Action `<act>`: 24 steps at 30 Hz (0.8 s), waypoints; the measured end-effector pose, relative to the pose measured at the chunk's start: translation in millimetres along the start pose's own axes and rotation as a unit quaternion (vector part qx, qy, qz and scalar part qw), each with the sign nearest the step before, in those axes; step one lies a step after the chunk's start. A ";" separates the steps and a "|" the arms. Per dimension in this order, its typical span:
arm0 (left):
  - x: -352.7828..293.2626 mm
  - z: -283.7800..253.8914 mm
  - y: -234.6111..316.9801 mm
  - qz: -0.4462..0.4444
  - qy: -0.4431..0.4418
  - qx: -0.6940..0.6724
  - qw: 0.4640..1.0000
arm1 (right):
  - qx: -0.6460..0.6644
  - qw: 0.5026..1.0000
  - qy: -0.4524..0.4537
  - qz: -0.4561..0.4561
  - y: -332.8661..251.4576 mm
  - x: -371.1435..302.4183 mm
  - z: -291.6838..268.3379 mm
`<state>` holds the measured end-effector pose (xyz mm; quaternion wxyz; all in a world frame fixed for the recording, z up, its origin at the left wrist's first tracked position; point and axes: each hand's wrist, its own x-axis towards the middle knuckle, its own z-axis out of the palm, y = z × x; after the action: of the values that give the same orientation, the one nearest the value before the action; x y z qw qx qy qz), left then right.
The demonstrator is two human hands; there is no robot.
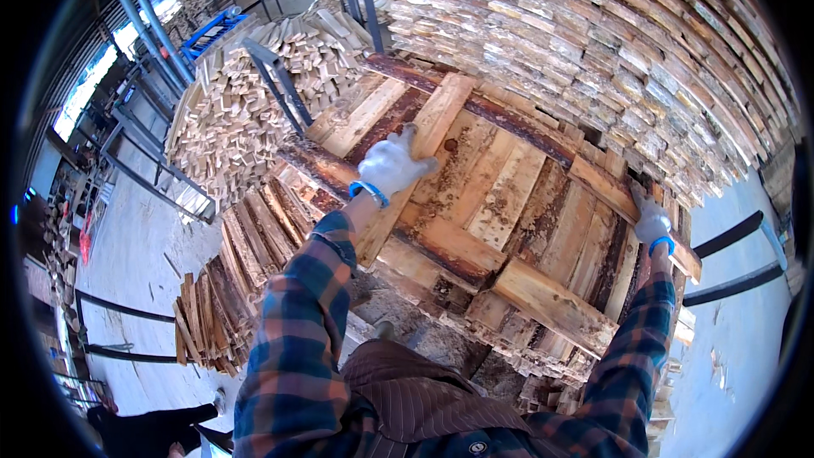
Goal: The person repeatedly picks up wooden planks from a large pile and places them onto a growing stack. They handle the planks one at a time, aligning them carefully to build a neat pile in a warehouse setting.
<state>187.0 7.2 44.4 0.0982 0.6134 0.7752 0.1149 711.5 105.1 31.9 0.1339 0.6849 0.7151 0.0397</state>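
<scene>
My left hand [393, 166], in a pale glove with a blue band at the wrist, grips a light wooden board [443, 112] lying crosswise on the stack, its thumb across the board. My right hand [652, 222], gloved the same way, is closed round a narrow board [600, 188] at the right side of the stack; its fingertips are partly hidden. Under both hands lies a layer of rough planks [507, 191] with bark edges and sawdust. Two short boards, a darker one [454, 246] and a paler one [553, 304], lie along the near edge.
A tall wall of stacked planks [543, 42] rises behind. At left are a heap of cut wood pieces [254, 106], leaning slats [254, 233] and metal frames [157, 165]. Dark metal bars [733, 280] stick out at right. Someone in dark clothing [148, 431] is at lower left.
</scene>
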 end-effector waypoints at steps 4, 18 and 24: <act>-2.3 0.2 -2.4 0.021 0.014 -0.010 1.000 | -0.008 1.000 0.008 -0.003 1.7 0.9 7.4; 5.7 17.9 -14.5 0.052 0.075 -0.009 0.996 | 0.027 0.996 -0.010 -0.088 -6.2 -39.9 -20.8; 10.7 17.1 -2.4 0.041 0.061 0.006 0.997 | 0.048 0.995 -0.007 -0.091 -26.1 -51.7 -38.3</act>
<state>187.3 18.1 27.3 0.0421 0.6369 0.7547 0.1515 678.1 57.2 69.5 0.1092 0.6230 0.7745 -0.0113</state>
